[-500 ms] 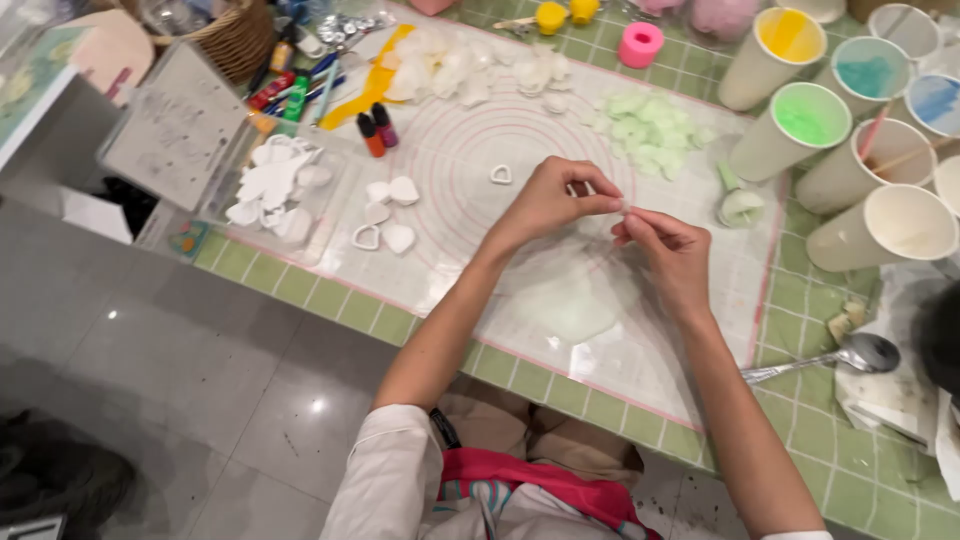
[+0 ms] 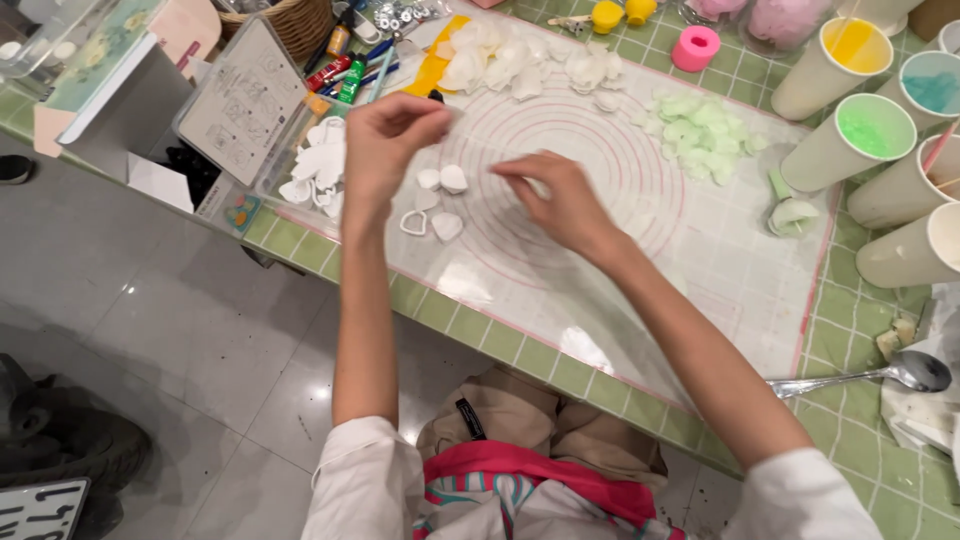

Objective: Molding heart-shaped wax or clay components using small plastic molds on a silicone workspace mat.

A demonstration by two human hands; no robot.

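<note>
The left hand is held above the translucent silicone mat printed with red rings, its grip pinched together at thumb and forefinger; what, if anything, is pinched can't be told. The right hand is lowered over the mat's centre, fingers curled down; whether its grip is closed on sth. can't be told.

Just below the left grip, approx. four small white heart-shaped clay pieces are laid on the mat, and one heart-shaped wire cutter is seen beside them. To the outer side of that grip, a heap of white clay cut-outs is piled at the mat's edge.

Beyond both grips, a cluster of white clay petals and a cluster of pale green clay petals are spread. Further out past the right grip, five tall paper cups are stood on the green-tiled surface, and one metal spoon is laid nearer the body.
</note>
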